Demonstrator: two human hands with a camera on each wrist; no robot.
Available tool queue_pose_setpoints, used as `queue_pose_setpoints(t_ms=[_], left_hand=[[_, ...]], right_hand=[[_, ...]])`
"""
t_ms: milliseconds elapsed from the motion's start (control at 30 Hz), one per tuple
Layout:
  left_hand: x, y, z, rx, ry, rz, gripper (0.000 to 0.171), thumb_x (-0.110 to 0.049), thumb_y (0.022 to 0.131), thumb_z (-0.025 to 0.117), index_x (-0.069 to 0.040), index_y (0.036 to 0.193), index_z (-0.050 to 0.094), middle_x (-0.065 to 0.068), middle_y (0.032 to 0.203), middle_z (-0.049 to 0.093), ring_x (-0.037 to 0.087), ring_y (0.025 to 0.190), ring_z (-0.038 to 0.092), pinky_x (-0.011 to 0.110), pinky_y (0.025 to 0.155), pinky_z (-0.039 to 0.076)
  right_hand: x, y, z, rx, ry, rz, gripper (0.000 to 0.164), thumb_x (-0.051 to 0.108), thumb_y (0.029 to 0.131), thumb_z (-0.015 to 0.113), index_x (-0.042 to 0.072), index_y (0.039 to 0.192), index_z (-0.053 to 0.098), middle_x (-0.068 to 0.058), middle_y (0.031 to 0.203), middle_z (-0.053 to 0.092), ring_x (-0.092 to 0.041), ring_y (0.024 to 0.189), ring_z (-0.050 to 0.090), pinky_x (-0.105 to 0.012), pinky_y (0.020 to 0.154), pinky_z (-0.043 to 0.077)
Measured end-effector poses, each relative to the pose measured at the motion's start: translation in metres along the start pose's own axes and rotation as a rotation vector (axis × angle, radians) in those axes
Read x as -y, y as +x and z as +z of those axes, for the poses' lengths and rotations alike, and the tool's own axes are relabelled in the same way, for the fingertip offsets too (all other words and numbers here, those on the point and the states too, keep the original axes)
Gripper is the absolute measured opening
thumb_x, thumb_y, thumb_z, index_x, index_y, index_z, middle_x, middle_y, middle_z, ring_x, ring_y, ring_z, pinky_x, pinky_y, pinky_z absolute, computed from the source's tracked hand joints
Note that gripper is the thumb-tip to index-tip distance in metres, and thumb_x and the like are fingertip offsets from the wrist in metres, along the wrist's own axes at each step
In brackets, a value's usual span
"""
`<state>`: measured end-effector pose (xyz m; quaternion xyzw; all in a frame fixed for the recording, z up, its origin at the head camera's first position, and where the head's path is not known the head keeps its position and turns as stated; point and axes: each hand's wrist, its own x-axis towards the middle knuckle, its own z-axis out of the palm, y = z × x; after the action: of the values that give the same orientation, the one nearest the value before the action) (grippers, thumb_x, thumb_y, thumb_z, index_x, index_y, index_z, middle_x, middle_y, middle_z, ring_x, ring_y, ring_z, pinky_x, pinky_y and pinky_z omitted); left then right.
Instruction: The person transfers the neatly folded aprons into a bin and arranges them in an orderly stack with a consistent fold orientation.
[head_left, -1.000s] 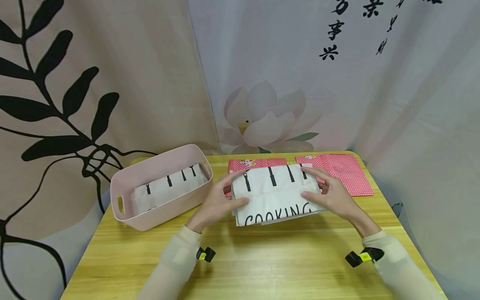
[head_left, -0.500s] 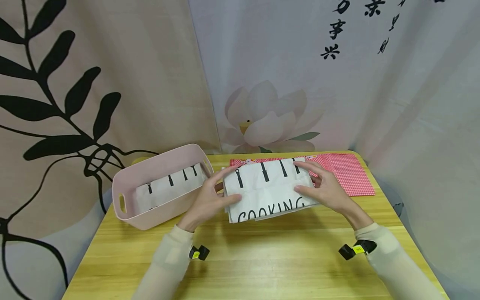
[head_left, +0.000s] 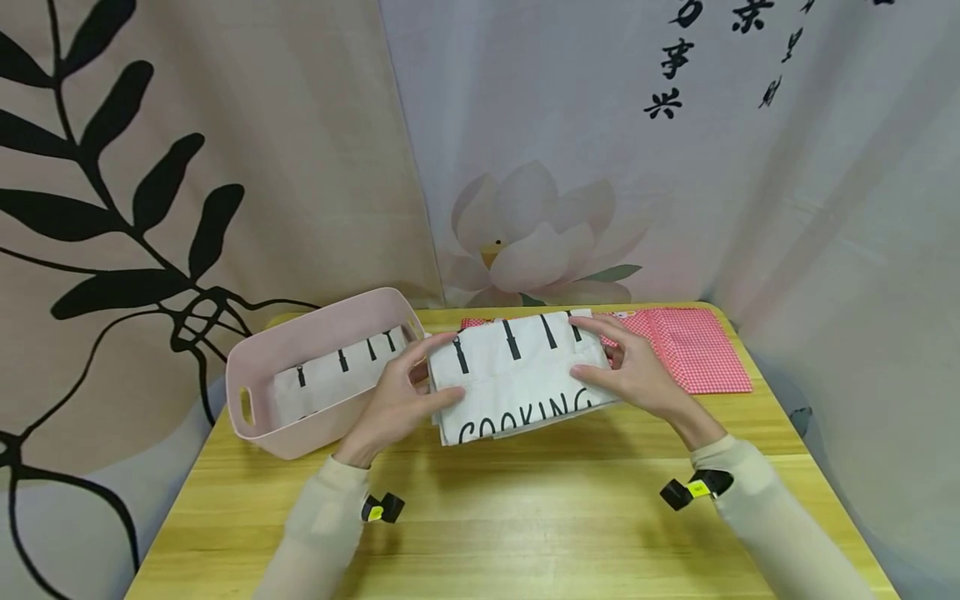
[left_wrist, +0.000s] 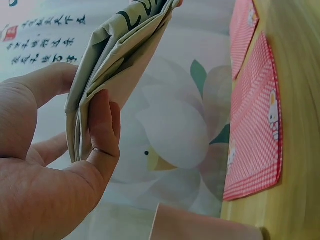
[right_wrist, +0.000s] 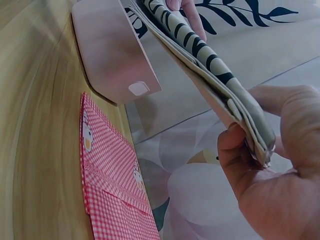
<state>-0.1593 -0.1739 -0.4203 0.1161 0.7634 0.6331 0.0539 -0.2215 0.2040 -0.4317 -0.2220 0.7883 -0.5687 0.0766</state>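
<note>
Folded white cloth (head_left: 519,377), farther left

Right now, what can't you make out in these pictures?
Head view: most of the left red checked cloth, hidden by the held white cloth.
Head view: the lower part of the printed cloth inside the basket, hidden by the near wall.
Right wrist view: most of the left hand, cut off by the top edge.

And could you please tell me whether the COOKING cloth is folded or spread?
Folded: the COOKING cloth shows stacked layers in both wrist views.
</note>
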Motion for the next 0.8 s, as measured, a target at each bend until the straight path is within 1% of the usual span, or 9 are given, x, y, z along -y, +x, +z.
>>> queue_pose_setpoints(t_ms=[100,200,367,567,667,800], left_hand=[[-0.001,-0.002,-0.003,-0.008,-0.008,0.006,0.084,0.002,0.094,0.086,-0.018,0.169,0.052,0.015,0.168,0.053,0.039,0.139,0.068,0.027,0.101,0.067],[-0.001,-0.003,-0.006,-0.018,-0.016,0.006,0.084,0.003,0.095,0.086,-0.018,0.169,0.052,0.014,0.169,0.051,0.039,0.138,0.068,0.028,0.100,0.068],[0.000,-0.007,-0.014,-0.038,-0.006,-0.011,0.084,0.002,0.095,0.086,-0.020,0.169,0.052,0.013,0.171,0.046,0.036,0.138,0.068,0.027,0.099,0.068],[-0.001,-0.012,-0.023,-0.065,0.018,-0.036,0.084,-0.001,0.095,0.087,-0.024,0.168,0.054,0.009,0.172,0.046,0.035,0.136,0.069,0.027,0.098,0.068],[-0.001,-0.015,-0.027,-0.074,0.022,-0.038,0.084,-0.001,0.095,0.087,-0.025,0.168,0.054,0.007,0.172,0.047,0.035,0.136,0.069,0.026,0.098,0.068],[-0.001,-0.019,-0.033,-0.084,0.032,-0.039,0.084,0.000,0.096,0.087,-0.026,0.169,0.053,0.006,0.174,0.046,0.030,0.131,0.071,0.025,0.096,0.068]], right_hand=[[0.002,0.005,0.002,0.015,0.008,-0.003,0.075,0.011,0.099,0.086,0.017,0.168,0.055,-0.015,0.177,0.039,-0.021,0.118,0.074,-0.026,0.087,0.069],[0.004,0.009,0.005,0.022,-0.002,-0.008,0.075,0.012,0.099,0.087,0.017,0.167,0.055,-0.015,0.176,0.041,-0.019,0.114,0.075,-0.026,0.085,0.069],[0.008,0.017,0.010,0.035,0.012,-0.023,0.075,0.011,0.099,0.087,0.018,0.167,0.056,-0.013,0.174,0.044,-0.024,0.113,0.077,-0.028,0.083,0.070],[0.011,0.024,0.018,0.052,0.042,-0.032,0.076,0.009,0.099,0.086,0.015,0.169,0.054,-0.015,0.178,0.041,-0.027,0.119,0.076,-0.028,0.085,0.070],[0.012,0.028,0.022,0.058,0.038,-0.031,0.077,0.009,0.099,0.086,0.015,0.169,0.053,-0.015,0.179,0.040,-0.028,0.116,0.077,-0.029,0.083,0.070],[0.014,0.034,0.027,0.067,0.027,-0.034,0.077,0.010,0.099,0.086,0.016,0.169,0.053,-0.014,0.178,0.041,-0.027,0.109,0.078,-0.030,0.079,0.070]])
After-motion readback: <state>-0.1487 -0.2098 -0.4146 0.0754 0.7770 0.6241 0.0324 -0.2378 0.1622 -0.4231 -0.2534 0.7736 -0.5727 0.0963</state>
